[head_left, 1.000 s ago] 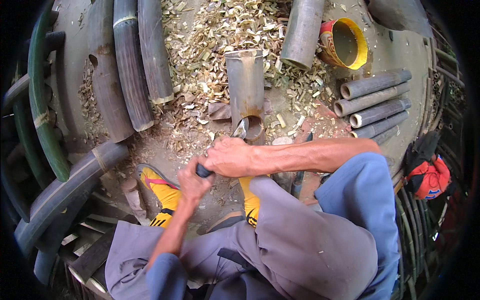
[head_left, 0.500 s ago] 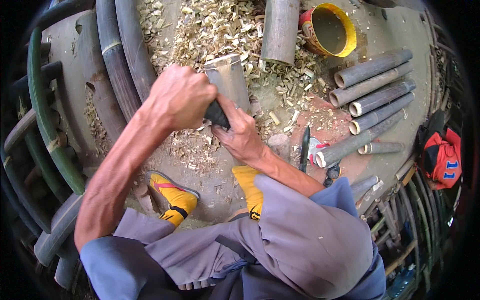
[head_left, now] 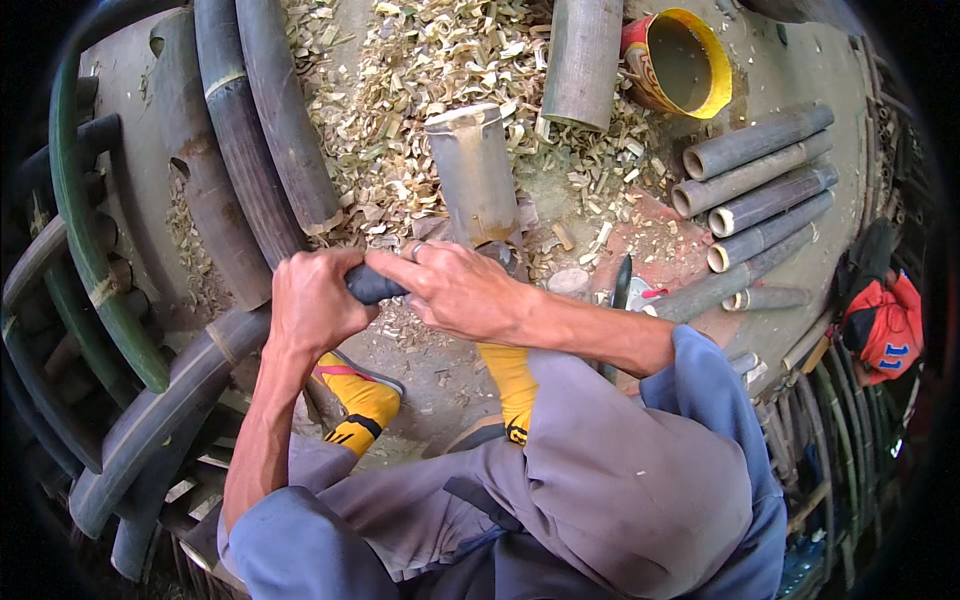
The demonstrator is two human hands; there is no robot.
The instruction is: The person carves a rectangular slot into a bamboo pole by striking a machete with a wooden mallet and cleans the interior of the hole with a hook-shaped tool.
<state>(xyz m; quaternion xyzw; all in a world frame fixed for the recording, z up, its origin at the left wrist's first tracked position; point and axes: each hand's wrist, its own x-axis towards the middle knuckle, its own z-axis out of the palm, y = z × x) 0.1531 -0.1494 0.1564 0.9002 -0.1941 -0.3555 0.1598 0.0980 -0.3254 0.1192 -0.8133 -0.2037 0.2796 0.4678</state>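
Both of my hands are closed round a short, dark, rounded piece point(head_left: 374, 286), whose ends are hidden in my fingers. I cannot tell whether it is a tool handle or a piece of bamboo. My left hand point(head_left: 318, 300) wraps its left end, and my right hand point(head_left: 468, 290) grips the right end, with a ring on one finger. Just beyond my right hand is a thick grey bamboo section point(head_left: 470, 170), its lower end beside a dark hollow and partly covered by that hand. Pale wood shavings point(head_left: 400, 120) surround this section.
Long bamboo poles point(head_left: 250, 130) lie at the left. A cut bamboo length point(head_left: 580, 65) and a red and yellow bucket point(head_left: 636, 65) of murky liquid are at the back. Several bamboo tubes point(head_left: 765, 140) lie in a row on the right, near a red cloth point(head_left: 885, 330).
My hands have drawn back toward my body and to the left with the dark piece. The bamboo section now shows more fully. The whole view has shifted slightly.
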